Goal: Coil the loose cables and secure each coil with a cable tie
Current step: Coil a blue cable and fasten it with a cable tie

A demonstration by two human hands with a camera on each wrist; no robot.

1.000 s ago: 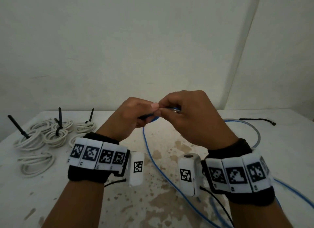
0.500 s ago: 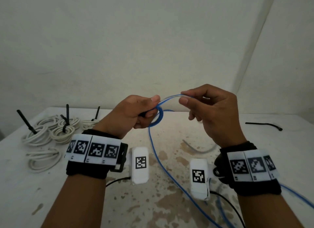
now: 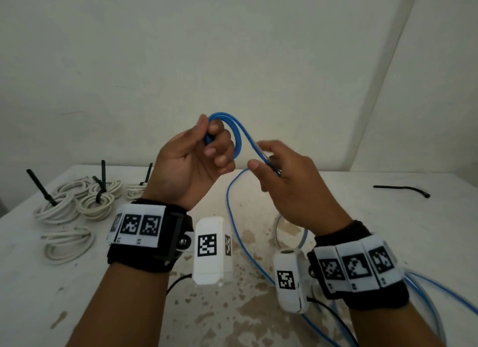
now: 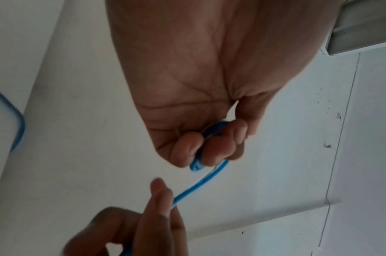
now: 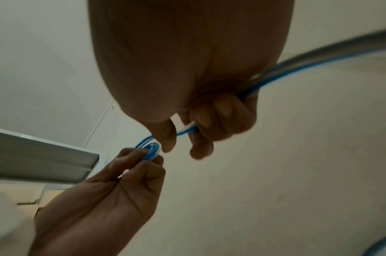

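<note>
- Head view, table (image 3: 388, 243): white, stained top; holds all the stock, the blue cable's slack trailing across its near right part.
- Blue cable (image 3: 234, 217): loose length runs from the near right of the table up to both raised hands, mid-scene; small loops started at its upper end.
- White cable coils (image 3: 64, 207): far left of the table, several bundles, three showing upright black ties; judged finished.
- Spare black cable tie (image 3: 403, 190): far right of the table, lying flat, well apart from the hands.
- Left hand (image 3: 191, 163): fingers and thumb curled round the small blue loops, clamped.
- Right hand (image 3: 287, 186): thumb and forefinger close on the strand just right of the loops, other fingers loosely curled.
- Step in hand, judged: feeding the next turn. Best done with each turn matched to the ones held, the strand sliding through the right fingers without twist, and the left grip opened only briefly to admit it.
- Left wrist view: shows the loops (image 4: 206, 147) pinched between the curled fingers, a detail partly hidden from the head view.
- Right wrist view: shows the strand (image 5: 275, 76) passing through the closed right palm and out behind, not seen elsewhere.
</note>
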